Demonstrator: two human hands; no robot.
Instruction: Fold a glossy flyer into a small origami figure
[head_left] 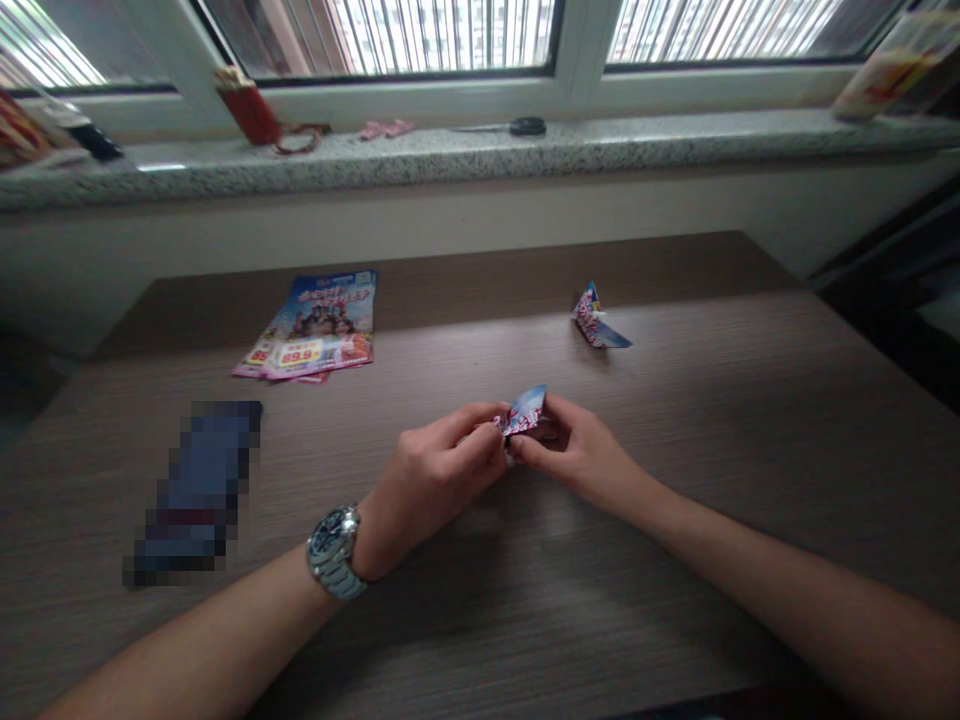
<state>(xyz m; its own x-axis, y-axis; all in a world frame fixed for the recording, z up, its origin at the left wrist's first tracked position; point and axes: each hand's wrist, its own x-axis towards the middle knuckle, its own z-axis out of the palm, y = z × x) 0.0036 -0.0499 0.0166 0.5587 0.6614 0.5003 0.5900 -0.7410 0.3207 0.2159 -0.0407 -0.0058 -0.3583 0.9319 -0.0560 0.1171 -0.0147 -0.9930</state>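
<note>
A small piece of folded printed paper (527, 408), blue with a red and white pattern, is held between both hands above the middle of the table. My left hand (450, 460), with a metal watch (335, 550) on its wrist, pinches the paper's left end. From the right, my right hand (581, 450) grips it between thumb and fingers. The fingers hide much of its lower part. Beyond my right hand, a folded paper figure (596, 320) in like colours stands on the table.
Printed flyers (330, 325) lie in a stack at the table's back left. A blurred-out dark device, perhaps a phone (199, 490), lies left of my left hand. On the stone windowsill (435, 155) are a red container (251, 108), pink pieces (386, 130) and dark-handled scissors (527, 127).
</note>
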